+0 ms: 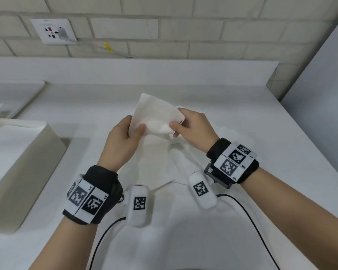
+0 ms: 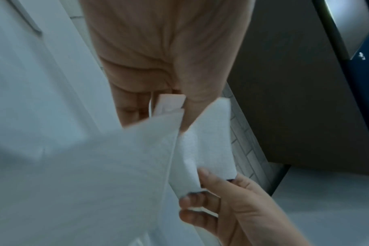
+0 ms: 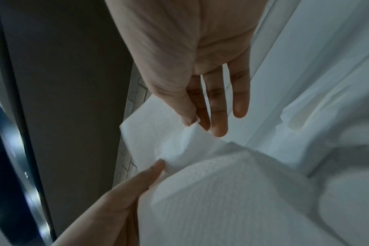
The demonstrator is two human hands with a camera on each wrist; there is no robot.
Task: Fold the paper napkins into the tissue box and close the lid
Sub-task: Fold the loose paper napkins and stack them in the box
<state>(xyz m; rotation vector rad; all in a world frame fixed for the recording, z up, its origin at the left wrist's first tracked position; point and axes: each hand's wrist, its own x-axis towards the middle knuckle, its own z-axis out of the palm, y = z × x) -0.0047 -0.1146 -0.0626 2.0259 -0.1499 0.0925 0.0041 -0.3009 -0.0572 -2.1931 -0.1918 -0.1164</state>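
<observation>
White paper napkin (image 1: 156, 114) is held in the air above the desk (image 1: 261, 117), over more loose napkins (image 1: 174, 158) lying there. Left hand (image 1: 123, 141) pinches its left edge between thumb and fingers; right hand (image 1: 193, 125) pinches its right corner between thumb and forefinger, the other fingers straight. Beige tissue box (image 1: 27, 166) stands on the desk at the left, well apart from both hands.

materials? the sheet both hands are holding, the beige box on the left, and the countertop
Napkin: soft embossed tissue paper, matte white; dimpled texture, and it creases where the left hand and right hand pinch it.
Tissue box: looks like rigid matte plastic, beige, rounded corners; could be coated wood.
Countertop: smooth white solid surface or laminate, faint sheen; cannot tell which.
</observation>
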